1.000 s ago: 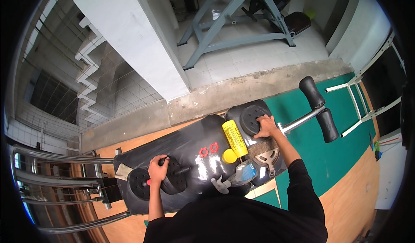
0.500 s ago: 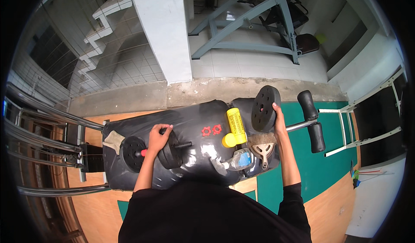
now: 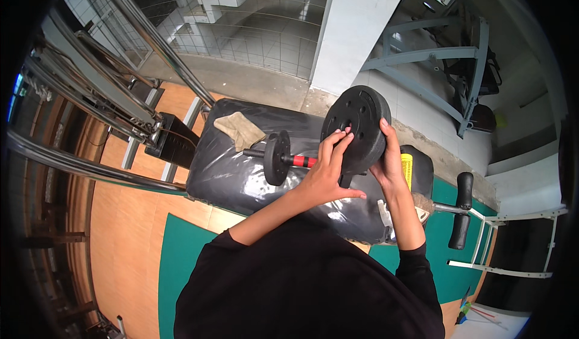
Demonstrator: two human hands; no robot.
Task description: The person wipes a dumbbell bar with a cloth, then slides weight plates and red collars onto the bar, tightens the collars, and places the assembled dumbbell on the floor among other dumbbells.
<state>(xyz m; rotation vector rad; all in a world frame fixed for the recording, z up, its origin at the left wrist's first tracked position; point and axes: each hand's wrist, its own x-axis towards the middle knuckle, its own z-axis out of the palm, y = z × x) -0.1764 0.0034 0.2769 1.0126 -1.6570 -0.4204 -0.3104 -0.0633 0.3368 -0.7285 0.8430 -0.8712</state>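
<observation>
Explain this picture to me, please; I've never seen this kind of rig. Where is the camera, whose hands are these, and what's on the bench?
There is no robot here: a person works with two bare hands. A wide fisheye camera on the person's head looks down, so straight edges bend near the rim and the picture's left is the person's left.

The right hand grips the rim of a black weight plate. The left hand has its fingertips at the plate's face, near the centre hole, with the thumb spread away.

On the black padded bench lie a dumbbell with a red grip, its far end hidden by the left hand, a crumpled beige cloth and a yellow container, partly hidden.
</observation>
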